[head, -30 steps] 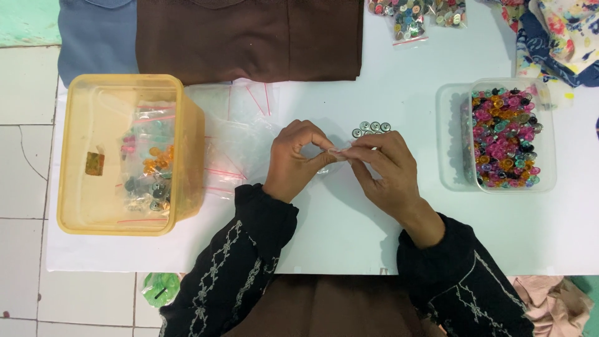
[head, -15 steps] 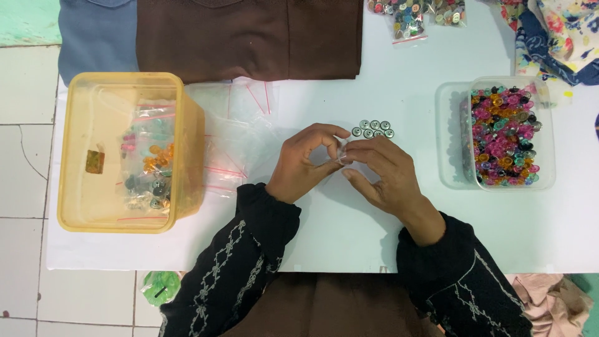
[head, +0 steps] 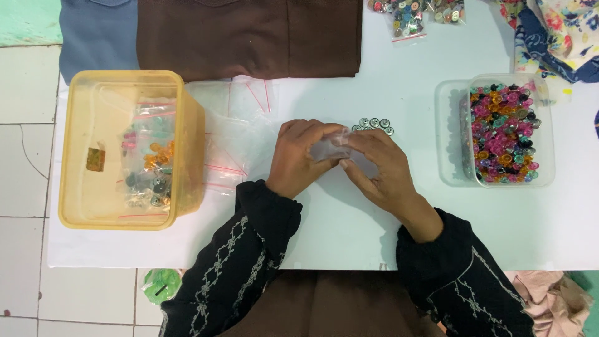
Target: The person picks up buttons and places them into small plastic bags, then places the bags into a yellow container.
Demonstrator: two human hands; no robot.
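Both hands, left hand, right hand, fingers pinching small clear bag; contents apparently hidden.

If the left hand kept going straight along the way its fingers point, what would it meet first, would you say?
The left hand points toward the right hand; it would first press into the small clear bag both hold, then the right hand's fingers. Depth is unclear.

Counted: two hands, left and right, sharing one small clear bag. Two tubs: one yellow tub at left, one clear tub at right. About five grey buttons at centre. Two button packets at upper edge. Coloured buttons too many to count.
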